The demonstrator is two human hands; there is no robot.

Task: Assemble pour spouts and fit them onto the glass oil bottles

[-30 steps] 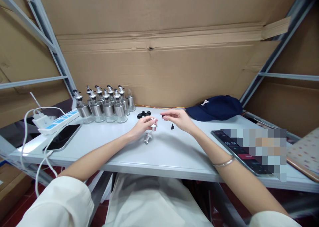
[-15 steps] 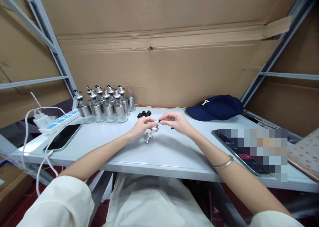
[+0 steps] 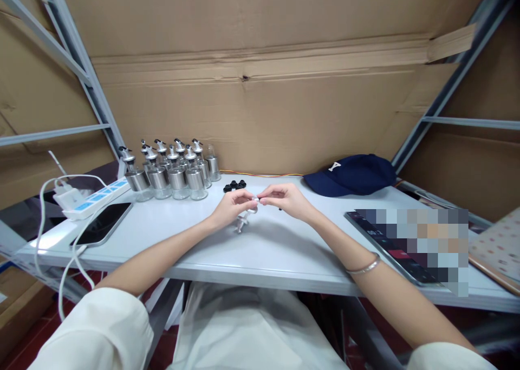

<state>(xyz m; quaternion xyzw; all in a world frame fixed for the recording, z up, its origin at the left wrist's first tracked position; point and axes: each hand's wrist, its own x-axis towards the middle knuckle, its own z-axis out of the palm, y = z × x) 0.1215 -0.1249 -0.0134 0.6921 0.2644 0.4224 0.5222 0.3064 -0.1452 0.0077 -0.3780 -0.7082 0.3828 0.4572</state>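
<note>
Over the middle of the table, my left hand (image 3: 231,208) pinches a silver pourer spout (image 3: 253,211), partly hidden by the fingers. My right hand (image 3: 287,201) is closed at the fingertips on a small black part (image 3: 259,199) against the top of the spout. The fingertips of both hands almost meet there. Below my left hand lie loose silver pourer pieces (image 3: 241,224); I cannot tell how many. Several black stoppers (image 3: 234,186) sit just beyond my hands. A tiny dark piece (image 3: 280,208) lies under my right hand.
Several glass-and-steel bottles with pourers (image 3: 176,179) stand at the back left, beside one bottle without a pourer (image 3: 212,165). A power strip (image 3: 95,199) and a phone (image 3: 103,224) lie left. A navy cap (image 3: 353,176) and a tablet-like device (image 3: 385,245) are on the right.
My fingertips have drawn slightly closer together, and less of the small black part shows between them. The things on the table have stayed in place.
</note>
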